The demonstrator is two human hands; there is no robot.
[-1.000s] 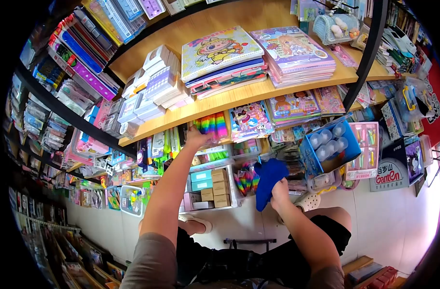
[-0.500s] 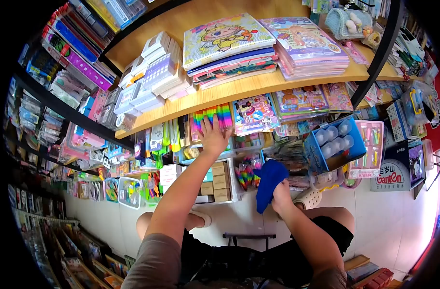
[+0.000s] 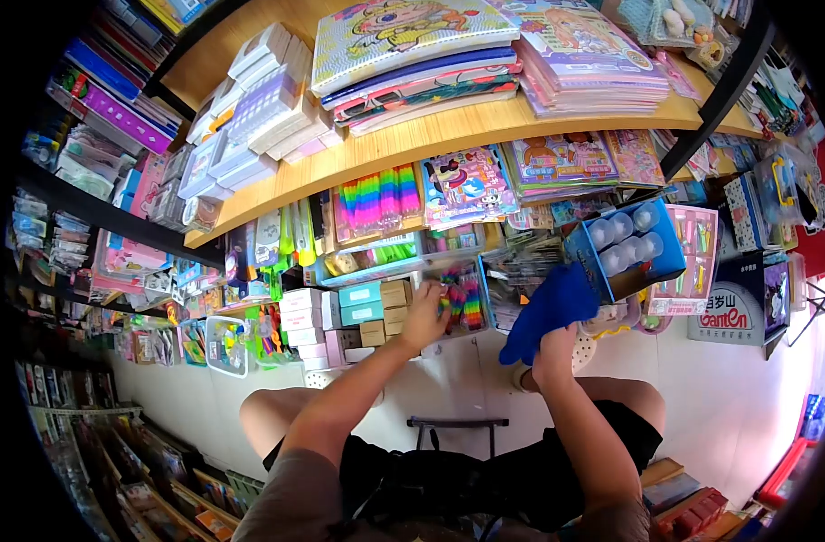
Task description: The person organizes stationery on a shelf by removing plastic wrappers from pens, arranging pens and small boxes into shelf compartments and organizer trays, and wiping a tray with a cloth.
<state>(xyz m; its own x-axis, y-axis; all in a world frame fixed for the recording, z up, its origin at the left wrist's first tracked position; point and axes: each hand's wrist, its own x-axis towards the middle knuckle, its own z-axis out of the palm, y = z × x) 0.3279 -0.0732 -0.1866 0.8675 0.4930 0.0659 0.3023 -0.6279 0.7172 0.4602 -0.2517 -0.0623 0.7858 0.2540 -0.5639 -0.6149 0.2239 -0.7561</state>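
Note:
My right hand [image 3: 553,354] is closed around a bunched blue cloth [image 3: 557,307], which hangs out past the fingers toward the lower shelf. My left hand [image 3: 423,318] is at the left side of a clear bin [image 3: 484,287] of rainbow-striped items [image 3: 467,303]. Its fingers are slightly bent and apart, reaching over those items, with nothing seen held in them. Left of that hand are small brown boxes [image 3: 395,294] and teal boxes [image 3: 360,303]. Flat rainbow-coloured packs [image 3: 379,200] lie above, beside a cartoon-printed pack [image 3: 467,185].
A wooden shelf [image 3: 485,122] with stacked books juts out above my hands. A blue box of clear-topped containers [image 3: 625,248] stands right of the cloth. White boxes [image 3: 302,316] are at left. A folding stool [image 3: 458,422] is between my legs.
My left hand has come down from the flat rainbow packs to the bin below. My right hand has moved slightly right and up with the blue cloth. The view has shifted a little.

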